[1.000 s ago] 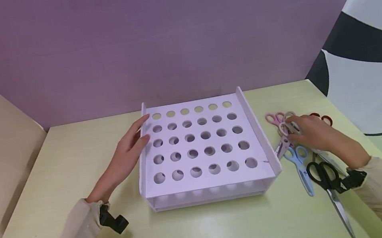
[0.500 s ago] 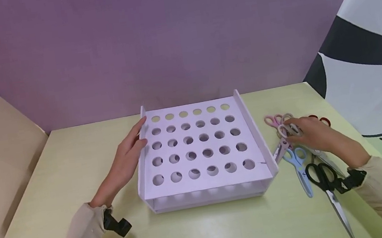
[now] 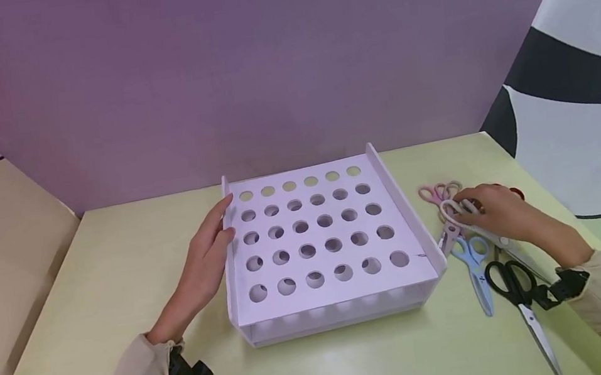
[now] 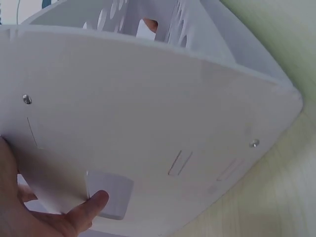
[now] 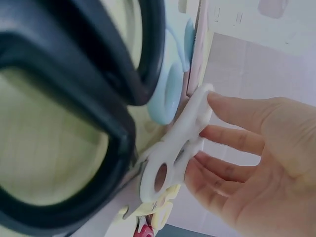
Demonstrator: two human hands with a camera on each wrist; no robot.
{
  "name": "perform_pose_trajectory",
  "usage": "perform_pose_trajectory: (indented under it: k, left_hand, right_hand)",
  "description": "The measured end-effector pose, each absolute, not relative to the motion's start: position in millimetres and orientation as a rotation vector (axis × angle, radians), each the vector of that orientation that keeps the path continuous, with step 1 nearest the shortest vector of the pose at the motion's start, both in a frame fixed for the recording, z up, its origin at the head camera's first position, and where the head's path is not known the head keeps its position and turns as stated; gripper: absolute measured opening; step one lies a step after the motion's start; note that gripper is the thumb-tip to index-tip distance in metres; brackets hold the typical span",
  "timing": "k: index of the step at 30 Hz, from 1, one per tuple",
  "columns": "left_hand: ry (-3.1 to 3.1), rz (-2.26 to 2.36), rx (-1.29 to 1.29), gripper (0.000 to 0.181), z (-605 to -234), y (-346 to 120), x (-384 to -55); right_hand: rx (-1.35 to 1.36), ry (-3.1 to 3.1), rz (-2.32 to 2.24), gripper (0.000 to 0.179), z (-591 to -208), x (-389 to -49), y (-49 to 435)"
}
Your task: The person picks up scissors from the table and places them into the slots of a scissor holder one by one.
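My left hand point(image 3: 205, 261) rests along the left side of a white rack point(image 3: 426, 282) with rows of round holes. In the left wrist view, a fingertip lies at the cutout in the side panel point(image 4: 138, 108). To the right of the rack, my right hand point(image 3: 500, 212) pinches the handle of white-handled scissors point(image 5: 180, 136), thumb on one loop and fingers on the other. Their blades slant toward the front right, partly behind black-handled scissors point(image 3: 512, 283). Blue scissors point(image 3: 478, 275) and pink scissors point(image 3: 449, 234) lie close by, the pink ones against the rack's side.
A red handle loop point(image 3: 516, 192) shows behind my right hand, and yellow handles point(image 5: 165, 207) show below the white ones in the right wrist view. The pale wooden table point(image 3: 324, 368) meets a purple wall point(image 3: 273, 64) at the back.
The rack has turned slightly, its front right corner shifting right, with my left hand still against it. My right hand has drawn the white-handled scissors a little away from the pile.
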State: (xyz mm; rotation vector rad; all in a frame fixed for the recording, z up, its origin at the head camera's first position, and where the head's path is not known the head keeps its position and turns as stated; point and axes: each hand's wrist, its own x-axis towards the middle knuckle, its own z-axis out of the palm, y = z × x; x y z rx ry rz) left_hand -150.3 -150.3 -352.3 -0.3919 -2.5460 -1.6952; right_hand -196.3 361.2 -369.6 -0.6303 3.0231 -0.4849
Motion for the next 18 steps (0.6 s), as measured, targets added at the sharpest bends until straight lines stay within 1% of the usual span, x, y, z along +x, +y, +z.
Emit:
perform_pose_trajectory:
  k: [3,11,18]
  left_hand:
    - [-2.552,-1.67,-0.411,0.052,-353.6,-150.9,-147.3]
    - [-2.587,-1.717,-0.429,0.052,-353.7,-155.5,-161.2]
    - [-2.591,-1.747,-0.466,0.053,-353.6,-157.9,-164.5]
  right_hand:
    - [-0.647,3.031,-0.463,0.032,-371.8,-197.8,362.3]
    - [-0.608,3.045,-0.413,0.028,-374.3,-203.8,360.7]
    - [-0.653,3.055,-0.419,0.03,-366.8,-200.7,361.0]
